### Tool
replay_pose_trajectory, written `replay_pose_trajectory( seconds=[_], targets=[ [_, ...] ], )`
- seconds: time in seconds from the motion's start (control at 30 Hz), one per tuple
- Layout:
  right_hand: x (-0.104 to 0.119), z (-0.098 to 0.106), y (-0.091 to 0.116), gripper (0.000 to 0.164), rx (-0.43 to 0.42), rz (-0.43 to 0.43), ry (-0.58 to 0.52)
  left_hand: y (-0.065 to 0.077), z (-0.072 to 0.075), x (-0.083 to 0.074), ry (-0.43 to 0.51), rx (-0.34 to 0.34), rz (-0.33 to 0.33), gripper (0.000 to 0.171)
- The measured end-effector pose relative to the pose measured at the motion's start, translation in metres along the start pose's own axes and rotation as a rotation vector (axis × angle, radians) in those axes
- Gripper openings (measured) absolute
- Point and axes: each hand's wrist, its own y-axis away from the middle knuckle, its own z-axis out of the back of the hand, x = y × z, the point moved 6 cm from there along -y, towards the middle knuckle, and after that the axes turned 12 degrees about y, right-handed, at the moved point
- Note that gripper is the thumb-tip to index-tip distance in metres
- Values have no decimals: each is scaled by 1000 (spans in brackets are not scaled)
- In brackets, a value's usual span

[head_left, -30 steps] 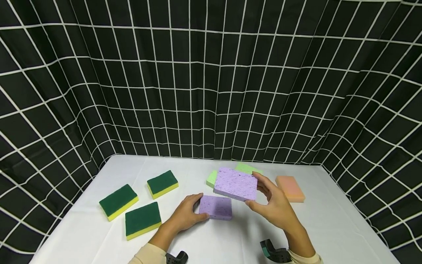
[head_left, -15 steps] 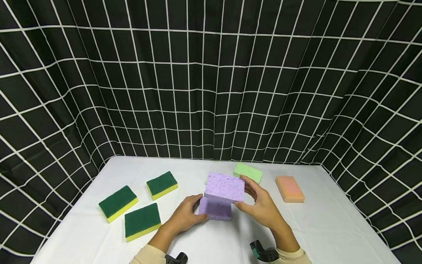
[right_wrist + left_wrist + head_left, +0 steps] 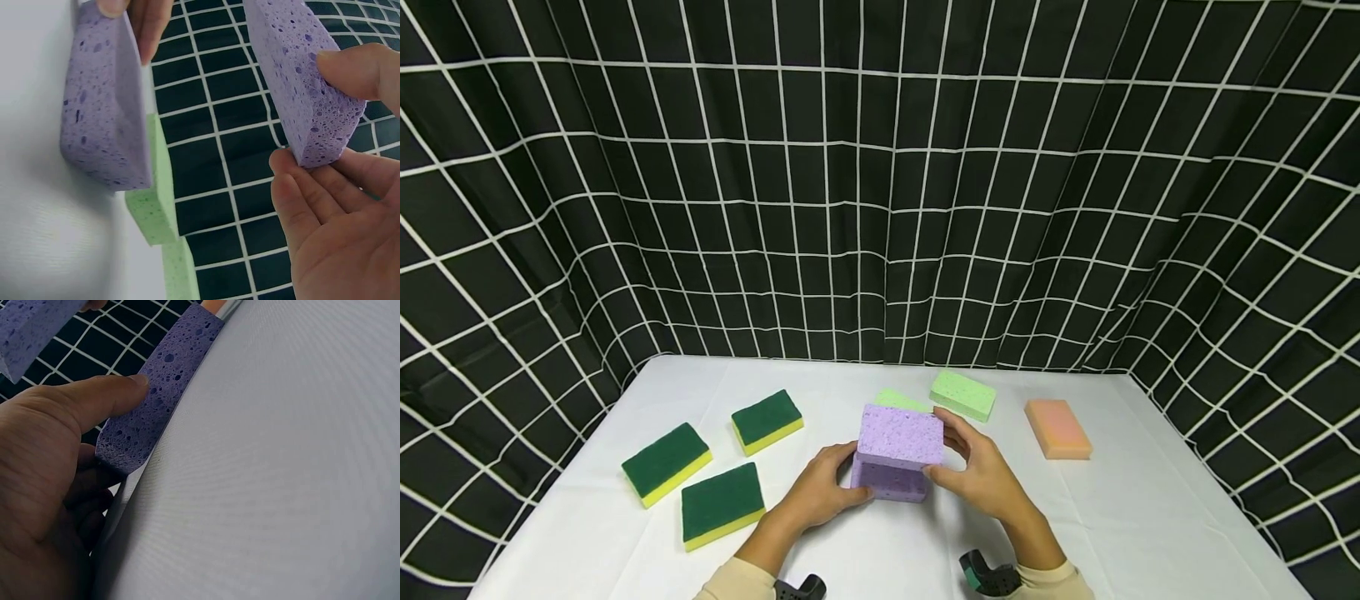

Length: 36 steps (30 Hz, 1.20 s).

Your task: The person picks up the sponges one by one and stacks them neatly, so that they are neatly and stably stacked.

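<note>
My right hand pinches a purple sponge at its right end, thumb on the near side and fingers behind. That sponge hangs just above a second purple sponge lying on the white table, covering much of it in the head view. In the right wrist view a gap shows between the held sponge and the lower sponge. My left hand holds the lower sponge by its left end; in the left wrist view the thumb presses its pitted long edge.
Two light green sponges lie behind, one in full view, the other partly hidden. An orange sponge sits to the right. At the left are three green-and-yellow scouring sponges. Black gridded curtain surrounds the white table.
My right hand has carried its purple sponge left and down, over the one on the table. More of the rear light green sponges shows. My left hand has stayed on the lower sponge.
</note>
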Motion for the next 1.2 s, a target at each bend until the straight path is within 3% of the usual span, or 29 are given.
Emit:
replay_pose_trajectory(
  seconds=[0.6, 1.2],
  targets=[
    [-16, -13, 3, 77, 49, -81, -2, 2, 0, 1, 14, -11, 20, 79],
    [-28, -24, 6, 75, 92, -66, -2, -1, 1, 2, 33, -15, 20, 78]
  ],
)
